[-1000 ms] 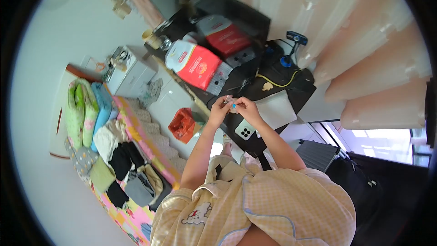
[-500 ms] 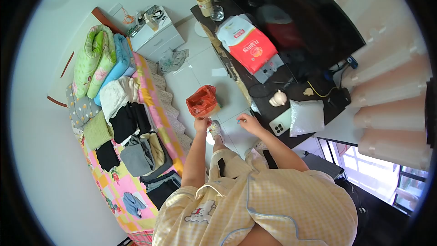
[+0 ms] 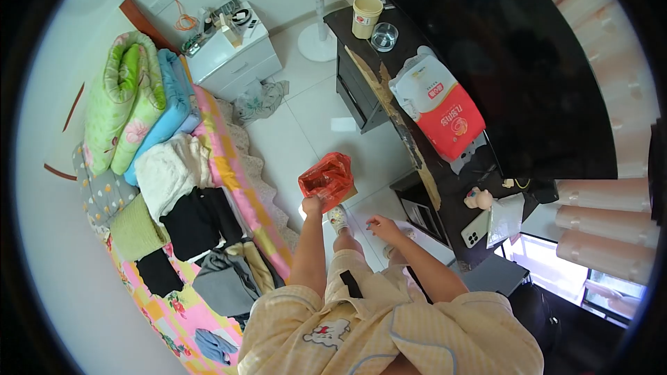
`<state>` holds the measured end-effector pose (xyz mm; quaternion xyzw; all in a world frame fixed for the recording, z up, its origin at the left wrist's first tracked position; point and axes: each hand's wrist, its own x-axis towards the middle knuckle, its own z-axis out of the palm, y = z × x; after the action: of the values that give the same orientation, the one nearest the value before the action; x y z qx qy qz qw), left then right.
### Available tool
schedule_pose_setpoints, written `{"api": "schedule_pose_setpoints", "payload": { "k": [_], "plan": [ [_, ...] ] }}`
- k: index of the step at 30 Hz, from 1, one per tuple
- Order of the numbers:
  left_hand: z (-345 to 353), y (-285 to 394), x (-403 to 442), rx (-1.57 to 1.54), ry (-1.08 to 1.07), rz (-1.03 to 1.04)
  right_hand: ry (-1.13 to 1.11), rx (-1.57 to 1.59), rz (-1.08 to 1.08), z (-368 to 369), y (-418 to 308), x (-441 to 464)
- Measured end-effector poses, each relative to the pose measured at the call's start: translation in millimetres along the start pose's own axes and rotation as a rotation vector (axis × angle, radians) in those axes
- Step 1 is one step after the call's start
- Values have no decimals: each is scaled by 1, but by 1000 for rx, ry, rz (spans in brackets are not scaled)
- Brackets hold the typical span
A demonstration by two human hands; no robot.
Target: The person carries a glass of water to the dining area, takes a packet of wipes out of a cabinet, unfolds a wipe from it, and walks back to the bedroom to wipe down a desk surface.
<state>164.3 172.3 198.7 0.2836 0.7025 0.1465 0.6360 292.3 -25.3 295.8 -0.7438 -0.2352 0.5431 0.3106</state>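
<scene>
A red plastic bag (image 3: 335, 179) with its mouth open stands over the tiled floor, a brownish surface showing beside its lower edge. My left hand (image 3: 313, 205) is closed at the near rim of this bag, the fingers partly hidden by it. To the right, apart from the bag, my right hand (image 3: 380, 228) is held above the floor near the dark desk, its fingers curled together. Whatever lies between those fingertips is too small to make out.
On the left is a bed with folded clothes (image 3: 226, 285) and rolled quilts (image 3: 125, 107). A white nightstand (image 3: 236, 62) and a clear bag (image 3: 260, 101) stand beyond. The dark desk (image 3: 406, 107) on the right carries a red-and-white package (image 3: 445, 111), a cup (image 3: 366, 17) and a phone (image 3: 476, 230).
My left hand has come up to the bag's rim and closed there. The small blue thing seen at my right fingertips no longer shows clearly. The whole view has shifted.
</scene>
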Motion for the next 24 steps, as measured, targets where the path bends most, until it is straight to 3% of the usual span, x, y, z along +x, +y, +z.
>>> {"api": "schedule_pose_setpoints", "payload": {
  "k": [3,8,12,20,22,23,24],
  "plan": [
    [3,3,32,-75,-187,-20,21,-42,57,5,-10,7],
    [16,-3,78,-5,-204,-110,80,31,122,16,7,17],
    [19,-7,87,-11,-281,-6,129,76,252,20,20,14],
    [-5,-13,81,269,-233,-123,180,-4,197,12,22,-3],
    [-3,-18,82,864,-372,263,225,-39,143,4,14,-9],
    [0,-13,62,1035,-386,612,257,-15,124,-3,9,-12],
    [10,-3,38,1049,-402,639,298,11,104,-11,6,-16]
  ]
}}
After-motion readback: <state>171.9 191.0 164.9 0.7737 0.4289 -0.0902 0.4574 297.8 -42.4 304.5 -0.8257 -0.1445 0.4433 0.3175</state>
